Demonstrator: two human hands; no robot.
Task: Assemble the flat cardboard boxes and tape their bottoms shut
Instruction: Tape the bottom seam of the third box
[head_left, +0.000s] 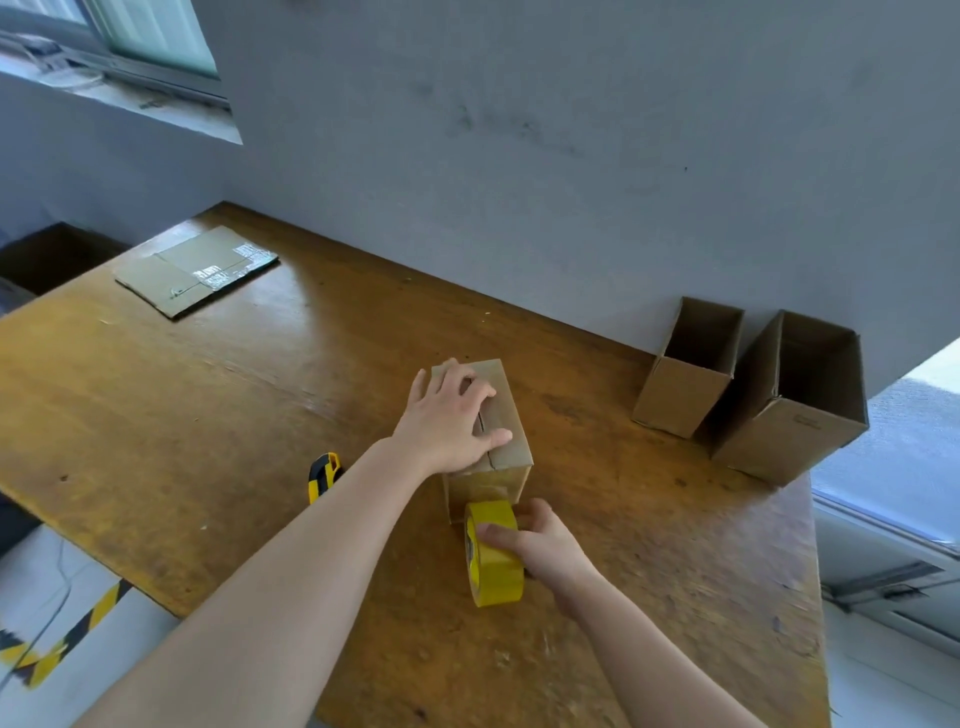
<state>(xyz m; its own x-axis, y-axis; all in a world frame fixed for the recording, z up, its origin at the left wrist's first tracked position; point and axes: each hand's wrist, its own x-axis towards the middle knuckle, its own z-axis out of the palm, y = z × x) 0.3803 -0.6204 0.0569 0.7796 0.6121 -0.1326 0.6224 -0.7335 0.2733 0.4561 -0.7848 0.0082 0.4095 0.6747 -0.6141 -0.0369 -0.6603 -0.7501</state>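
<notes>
A plain packing workroom: worn wooden worktable (208, 415), bare grey wall (571, 156), hazard-striped floor tape (78, 629).

Bright daylight from window (104, 41), far up-left of left hand (447, 421). Glare streak on table (208, 415) beyond-left of that hand. Shadows soft. Fisheye bend at edges. Floor tape (67, 634), down-left of the hand, smeared.

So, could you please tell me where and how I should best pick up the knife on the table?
Take the knife by its yellow-and-black body, pinching its long sides from above, as it lies flat on the table. Come from its left, I think, since the left forearm hides its right side.
</notes>
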